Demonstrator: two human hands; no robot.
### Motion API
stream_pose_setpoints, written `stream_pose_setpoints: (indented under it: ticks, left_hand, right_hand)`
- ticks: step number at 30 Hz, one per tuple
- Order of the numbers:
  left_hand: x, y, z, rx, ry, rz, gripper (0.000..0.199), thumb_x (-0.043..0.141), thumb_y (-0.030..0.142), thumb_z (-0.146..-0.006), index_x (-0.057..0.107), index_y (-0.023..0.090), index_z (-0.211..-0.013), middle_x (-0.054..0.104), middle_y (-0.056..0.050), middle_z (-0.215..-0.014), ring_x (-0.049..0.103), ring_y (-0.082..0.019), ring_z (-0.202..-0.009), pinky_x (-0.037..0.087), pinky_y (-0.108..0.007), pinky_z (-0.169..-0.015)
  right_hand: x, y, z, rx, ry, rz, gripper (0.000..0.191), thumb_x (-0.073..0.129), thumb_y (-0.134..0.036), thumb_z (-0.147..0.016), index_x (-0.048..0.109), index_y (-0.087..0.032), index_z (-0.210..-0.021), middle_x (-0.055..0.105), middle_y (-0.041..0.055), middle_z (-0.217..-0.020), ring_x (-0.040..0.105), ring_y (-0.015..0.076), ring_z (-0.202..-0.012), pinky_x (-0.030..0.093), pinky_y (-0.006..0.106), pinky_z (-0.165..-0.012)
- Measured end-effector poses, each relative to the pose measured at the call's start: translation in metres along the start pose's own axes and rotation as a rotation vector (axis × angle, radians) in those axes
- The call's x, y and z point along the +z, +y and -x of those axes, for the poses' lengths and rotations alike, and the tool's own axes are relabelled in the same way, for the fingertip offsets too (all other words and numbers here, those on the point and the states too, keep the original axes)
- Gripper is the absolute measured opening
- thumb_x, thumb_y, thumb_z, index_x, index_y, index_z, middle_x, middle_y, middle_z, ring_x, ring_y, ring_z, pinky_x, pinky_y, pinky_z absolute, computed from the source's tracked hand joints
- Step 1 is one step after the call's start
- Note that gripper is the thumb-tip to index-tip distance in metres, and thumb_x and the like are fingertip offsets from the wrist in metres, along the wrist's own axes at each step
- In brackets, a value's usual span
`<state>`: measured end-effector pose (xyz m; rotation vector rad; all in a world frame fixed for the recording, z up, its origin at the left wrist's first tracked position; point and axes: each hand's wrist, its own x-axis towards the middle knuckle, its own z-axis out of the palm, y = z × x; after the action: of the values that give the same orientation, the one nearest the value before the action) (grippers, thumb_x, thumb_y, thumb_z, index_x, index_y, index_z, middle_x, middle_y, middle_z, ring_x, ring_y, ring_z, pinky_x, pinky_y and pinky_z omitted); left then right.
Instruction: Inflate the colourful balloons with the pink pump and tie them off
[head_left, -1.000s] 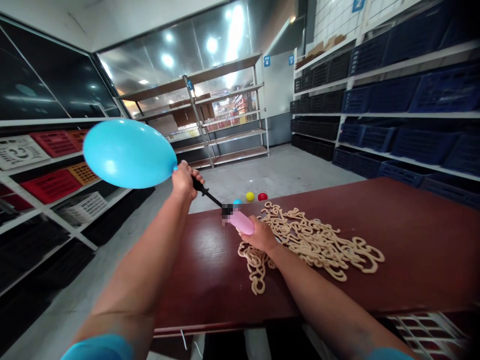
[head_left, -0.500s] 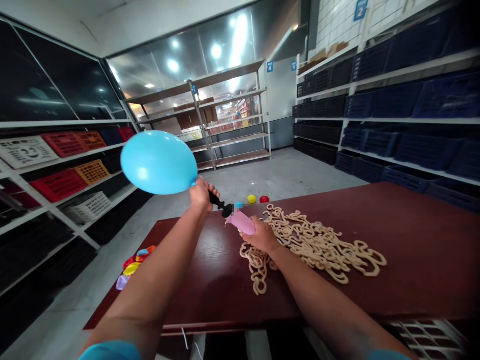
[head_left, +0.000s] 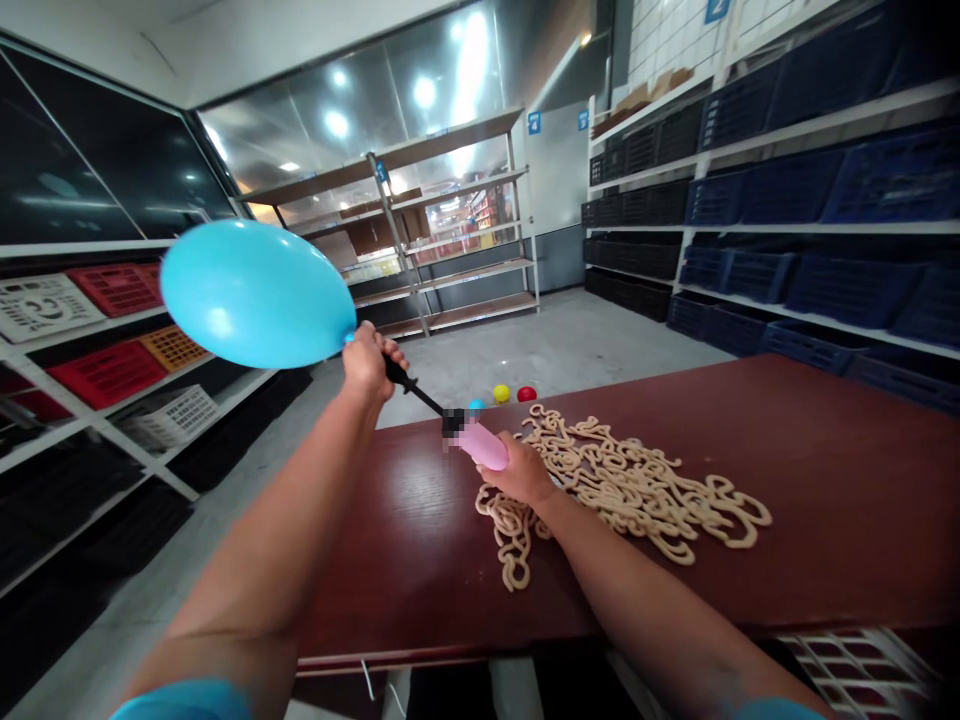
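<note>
A hand pump with a pink barrel [head_left: 484,445] and a black handle and rod [head_left: 424,397] spans my two hands above the table. My left hand [head_left: 367,365] is closed round the handle end. At that same hand is the neck of a large, inflated light-blue balloon [head_left: 259,293], which stretches up and to the left. The fingers of my right hand [head_left: 525,472] wrap round the pink barrel. Beneath and beyond my right hand lies a spread of tan, curly rope-like pieces [head_left: 619,490]. A blurred patch covers the joint of rod and barrel.
The dark red table [head_left: 810,450] fills the front. Just past its far edge show a yellow balloon [head_left: 501,393], a red balloon [head_left: 527,395] and a blue one [head_left: 476,405]. Shelves with crates [head_left: 862,285] line the right and left; a metal rack [head_left: 450,262] stands behind.
My left hand has moved left and up, drawing the black rod further out of the pink barrel. The blue balloon has moved with it and looks somewhat larger. My right hand has hardly moved.
</note>
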<state>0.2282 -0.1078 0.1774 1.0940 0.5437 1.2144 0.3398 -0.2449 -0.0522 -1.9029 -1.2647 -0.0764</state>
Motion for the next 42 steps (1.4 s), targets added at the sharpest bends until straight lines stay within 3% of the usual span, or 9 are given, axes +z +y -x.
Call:
stream_pose_setpoints:
  ticks: [6, 10, 14, 22, 25, 29, 37, 42]
  left_hand:
    - [0.014, -0.059, 0.029, -0.097, -0.011, -0.019, 0.037, 0.041, 0.039, -0.078, 0.023, 0.021, -0.052, 0.031, 0.004, -0.040, 0.034, -0.009, -0.032, 0.030, -0.021, -0.033]
    - [0.012, -0.068, 0.040, -0.100, -0.009, 0.015, 0.037, 0.041, 0.038, -0.078, 0.022, 0.021, -0.052, 0.029, 0.004, -0.039, 0.033, -0.009, -0.031, 0.029, -0.022, -0.033]
    - [0.001, -0.048, 0.032, -0.088, 0.012, 0.013, 0.036, 0.040, 0.036, -0.078, 0.022, 0.021, -0.052, 0.029, 0.004, -0.040, 0.034, -0.010, -0.032, 0.031, -0.023, -0.033]
    - [-0.007, 0.033, 0.001, -0.003, 0.006, 0.031, 0.034, 0.043, 0.033, -0.077, 0.019, 0.021, -0.055, 0.029, 0.005, -0.041, 0.033, -0.009, -0.032, 0.031, -0.022, -0.033]
    - [-0.005, 0.040, -0.003, 0.010, 0.002, 0.026, 0.034, 0.044, 0.034, -0.076, 0.020, 0.021, -0.056, 0.030, 0.005, -0.042, 0.033, -0.009, -0.033, 0.031, -0.021, -0.033]
    - [-0.001, 0.020, 0.000, 0.017, -0.014, 0.008, 0.035, 0.043, 0.037, -0.077, 0.021, 0.021, -0.055, 0.030, 0.005, -0.041, 0.033, -0.009, -0.032, 0.031, -0.021, -0.032]
    - [0.008, -0.056, 0.032, -0.108, 0.011, 0.007, 0.037, 0.042, 0.041, -0.079, 0.023, 0.021, -0.053, 0.031, 0.004, -0.040, 0.034, -0.009, -0.031, 0.030, -0.022, -0.033]
    - [0.001, -0.068, 0.045, -0.144, 0.035, 0.052, 0.037, 0.042, 0.037, -0.078, 0.021, 0.021, -0.052, 0.029, 0.004, -0.040, 0.033, -0.008, -0.032, 0.029, -0.022, -0.034]
  right_hand:
    - [-0.002, 0.000, 0.000, 0.007, 0.012, -0.011, 0.036, 0.062, -0.045, -0.065, 0.051, -0.022, -0.089, 0.062, 0.0026, -0.075, 0.057, 0.0168, -0.066, 0.035, 0.026, -0.056]
    - [-0.005, -0.002, 0.000, -0.009, 0.026, 0.006, 0.039, 0.062, -0.047, -0.064, 0.051, -0.022, -0.092, 0.062, 0.0027, -0.076, 0.058, 0.0173, -0.067, 0.036, 0.026, -0.057]
    - [-0.007, -0.006, 0.000, -0.012, 0.006, -0.013, 0.042, 0.063, -0.047, -0.063, 0.051, -0.022, -0.095, 0.063, 0.0033, -0.079, 0.059, 0.0180, -0.069, 0.037, 0.026, -0.057]
    - [-0.006, -0.008, -0.002, -0.016, 0.034, -0.010, 0.043, 0.060, -0.046, -0.064, 0.051, -0.022, -0.099, 0.063, 0.0038, -0.079, 0.059, 0.0193, -0.070, 0.039, 0.029, -0.059]
    - [-0.003, -0.005, -0.001, 0.003, 0.026, -0.017, 0.041, 0.060, -0.045, -0.063, 0.051, -0.022, -0.096, 0.063, 0.0035, -0.079, 0.059, 0.0186, -0.069, 0.039, 0.028, -0.059]
    - [-0.001, -0.001, 0.001, 0.014, -0.001, -0.024, 0.037, 0.062, -0.043, -0.064, 0.051, -0.022, -0.093, 0.063, 0.0031, -0.080, 0.058, 0.0179, -0.070, 0.038, 0.027, -0.059]
    - [-0.008, -0.002, 0.003, -0.012, 0.001, 0.017, 0.036, 0.063, -0.043, -0.064, 0.050, -0.021, -0.090, 0.062, 0.0023, -0.074, 0.057, 0.0168, -0.065, 0.034, 0.025, -0.056]
    - [-0.011, -0.004, 0.004, -0.029, -0.003, 0.026, 0.041, 0.064, -0.044, -0.062, 0.051, -0.021, -0.094, 0.062, 0.0030, -0.076, 0.058, 0.0180, -0.067, 0.035, 0.026, -0.057]
